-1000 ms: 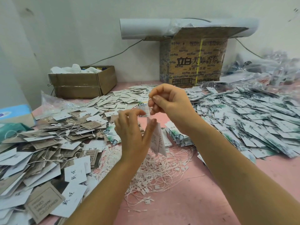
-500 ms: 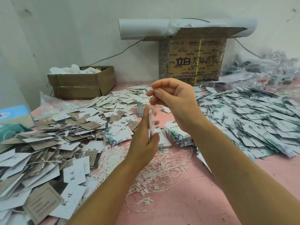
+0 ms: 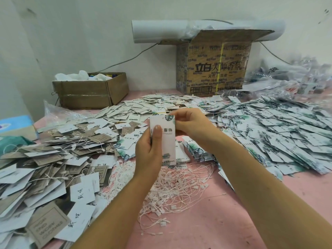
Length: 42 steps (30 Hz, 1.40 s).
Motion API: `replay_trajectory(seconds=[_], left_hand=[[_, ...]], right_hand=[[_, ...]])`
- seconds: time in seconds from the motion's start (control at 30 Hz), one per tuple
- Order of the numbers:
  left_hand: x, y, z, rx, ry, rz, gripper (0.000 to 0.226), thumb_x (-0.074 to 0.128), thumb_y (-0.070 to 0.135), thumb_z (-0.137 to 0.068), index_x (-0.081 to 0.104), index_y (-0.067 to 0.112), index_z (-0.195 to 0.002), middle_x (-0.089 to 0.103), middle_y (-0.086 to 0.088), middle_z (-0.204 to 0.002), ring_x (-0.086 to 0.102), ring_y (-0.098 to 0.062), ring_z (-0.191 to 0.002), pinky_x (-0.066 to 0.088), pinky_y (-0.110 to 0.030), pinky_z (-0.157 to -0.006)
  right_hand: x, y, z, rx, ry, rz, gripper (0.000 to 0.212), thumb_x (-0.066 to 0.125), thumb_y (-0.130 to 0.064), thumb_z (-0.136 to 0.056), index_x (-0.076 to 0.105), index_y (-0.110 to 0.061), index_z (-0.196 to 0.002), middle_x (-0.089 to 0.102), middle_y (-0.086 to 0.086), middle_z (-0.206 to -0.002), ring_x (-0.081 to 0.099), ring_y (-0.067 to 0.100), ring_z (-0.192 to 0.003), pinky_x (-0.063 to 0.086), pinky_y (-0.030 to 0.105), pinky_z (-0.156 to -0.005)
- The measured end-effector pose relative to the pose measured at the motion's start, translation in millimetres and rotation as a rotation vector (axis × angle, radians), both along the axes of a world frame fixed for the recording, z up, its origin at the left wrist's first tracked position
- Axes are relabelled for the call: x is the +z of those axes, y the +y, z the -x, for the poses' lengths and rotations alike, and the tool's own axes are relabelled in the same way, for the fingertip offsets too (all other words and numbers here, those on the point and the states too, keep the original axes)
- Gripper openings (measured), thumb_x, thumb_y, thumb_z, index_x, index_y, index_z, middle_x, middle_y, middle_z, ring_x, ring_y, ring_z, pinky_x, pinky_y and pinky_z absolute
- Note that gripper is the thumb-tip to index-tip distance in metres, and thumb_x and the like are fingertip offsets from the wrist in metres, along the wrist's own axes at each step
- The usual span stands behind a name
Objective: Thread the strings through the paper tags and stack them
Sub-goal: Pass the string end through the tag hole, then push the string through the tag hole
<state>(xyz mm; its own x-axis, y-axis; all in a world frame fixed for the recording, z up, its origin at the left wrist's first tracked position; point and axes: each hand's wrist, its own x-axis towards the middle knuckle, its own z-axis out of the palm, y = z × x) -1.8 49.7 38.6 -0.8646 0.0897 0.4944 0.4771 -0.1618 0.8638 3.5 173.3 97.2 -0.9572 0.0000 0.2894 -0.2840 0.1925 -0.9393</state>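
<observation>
- Left hand (image 3: 149,155) grips one paper tag (image 3: 168,146) upright; fingers curled behind it, thumb pressed flat on its front face
- Right hand (image 3: 190,126) pinches the same tag at its top right corner, beside the leaf print; fingers curled in
- Tag is held above the middle of the desk (image 3: 206,227), facing the camera; white, green leaves at top right and lower left, dark characters across the middle partly under the thumb; cannot tell whether a string runs through it
- Loose strings (image 3: 172,186) lie in a tangled white heap on the pink desk just below both hands; small plastic locks show among them
- Short stack of leaf tags (image 3: 197,151) sits squared up just beyond the strings, below the right wrist
- Leaf-tag spread (image 3: 278,133) covers the right side of the desk out to the right edge; tags overlap loosely
- Brown and white tags (image 3: 45,168) are heaped along the left edge down to the near left corner; strings show on many of them
- Low open carton (image 3: 91,90) stands at the far left corner, white plastic inside
- Tall printed carton (image 3: 213,69) stands at the far edge against the wall; white roll (image 3: 161,31) lies across its top
- Clear plastic bags (image 3: 296,78) are piled at the far right corner
- Blue box (image 3: 16,126) sits at the left edge; only part in view
</observation>
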Motion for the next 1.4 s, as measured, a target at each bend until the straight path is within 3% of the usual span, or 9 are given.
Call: replay_trajectory(seconds=[0.2,0.27,0.37,0.5,0.67,0.87,0.97,1.17,1.4], left_hand=[[1.7,-3.0,6.6,0.095,-0.088,-0.087,0.029,0.048,0.052,-0.081,0.056,0.024,-0.078,0.058,0.013,-0.059,0.055,-0.004,-0.055,0.05,-0.036,-0.053],[1.7,-3.7,7.5,0.11,-0.101,-0.097,0.027,0.05,0.048,-0.087,0.052,0.024,-0.073,0.054,0.013,-0.057,0.052,-0.004,-0.054,0.049,-0.04,-0.053],[2.4,-2.8,7.3,0.131,-0.081,-0.101,0.029,0.051,0.04,-0.092,0.044,0.026,-0.068,0.05,0.016,-0.053,0.046,0.001,-0.05,0.045,-0.034,-0.049],[4.1,-0.3,5.9,0.109,-0.031,-0.112,0.026,0.051,0.041,-0.089,0.043,0.023,-0.073,0.054,0.017,-0.055,0.051,0.003,-0.051,0.043,-0.018,-0.044],[4.2,1.9,6.6,0.08,0.012,-0.084,0.024,0.046,0.046,-0.089,0.043,0.026,-0.076,0.054,0.017,-0.06,0.051,0.001,-0.054,0.043,-0.019,-0.046],[1.6,3.0,8.7,0.013,-0.054,-0.01,0.022,0.038,0.036,-0.099,0.044,0.028,-0.08,0.056,0.014,-0.066,0.054,-0.002,-0.059,0.045,-0.021,-0.051],[1.1,1.0,11.3,-0.035,-0.087,0.038,0.023,0.034,0.034,-0.1,0.044,0.024,-0.082,0.045,0.007,-0.064,0.04,-0.004,-0.051,0.035,-0.019,-0.048],[-3.2,-9.3,20.5,-0.115,-0.117,0.531,0.02,0.047,0.026,-0.097,0.056,0.02,-0.08,0.053,0.002,-0.071,0.044,-0.006,-0.056,0.036,-0.024,-0.055],[-13.2,-7.1,13.8,-0.178,0.068,1.11,0.01,0.064,0.042,-0.085,0.061,0.032,-0.088,0.059,0.01,-0.079,0.054,-0.008,-0.067,0.046,-0.03,-0.063]], right_hand=[[2.0,-4.1,-3.8,0.263,-0.166,0.154,0.034,0.038,0.018,-0.084,0.064,-0.003,-0.088,0.069,0.003,-0.077,0.066,0.014,-0.072,0.056,0.026,-0.068],[2.6,-4.2,-4.7,0.308,-0.199,0.173,0.025,0.042,0.013,-0.086,0.061,-0.001,-0.092,0.065,0.008,-0.083,0.063,0.019,-0.076,0.053,0.033,-0.077],[2.6,-6.3,-6.3,0.311,-0.23,0.174,0.009,0.053,-0.002,-0.09,0.058,-0.004,-0.083,0.063,0.006,-0.076,0.063,0.015,-0.07,0.053,0.031,-0.07],[-0.3,-9.5,-3.9,0.223,-0.258,0.148,0.021,0.055,-0.008,-0.09,0.059,0.007,-0.104,0.065,0.008,-0.08,0.065,0.013,-0.07,0.056,0.026,-0.064],[-0.5,-6.1,-3.4,0.179,-0.27,0.123,0.012,0.056,-0.011,-0.09,0.063,-0.005,-0.083,0.067,0.001,-0.07,0.065,0.01,-0.067,0.055,0.025,-0.061],[0.5,-3.7,-1.8,0.1,-0.205,0.021,0.01,0.052,-0.012,-0.093,0.06,-0.008,-0.088,0.064,0.002,-0.079,0.062,0.01,-0.069,0.052,0.024,-0.063],[5.5,5.7,-1.1,-0.012,-0.18,-0.005,0.013,0.048,-0.011,-0.095,0.058,-0.008,-0.088,0.063,0.005,-0.084,0.06,0.017,-0.076,0.051,0.03,-0.068],[20.7,41.0,-5.2,-0.387,-0.096,-0.081,0.017,0.044,-0.013,-0.096,0.053,-0.008,-0.083,0.06,0.004,-0.085,0.058,0.021,-0.081,0.053,0.033,-0.07],[13.4,91.5,-8.5,-0.802,-0.259,-0.71,0.024,0.041,-0.003,-0.095,0.049,0.004,-0.116,0.056,0.019,-0.099,0.057,0.034,-0.089,0.05,0.046,-0.081]])
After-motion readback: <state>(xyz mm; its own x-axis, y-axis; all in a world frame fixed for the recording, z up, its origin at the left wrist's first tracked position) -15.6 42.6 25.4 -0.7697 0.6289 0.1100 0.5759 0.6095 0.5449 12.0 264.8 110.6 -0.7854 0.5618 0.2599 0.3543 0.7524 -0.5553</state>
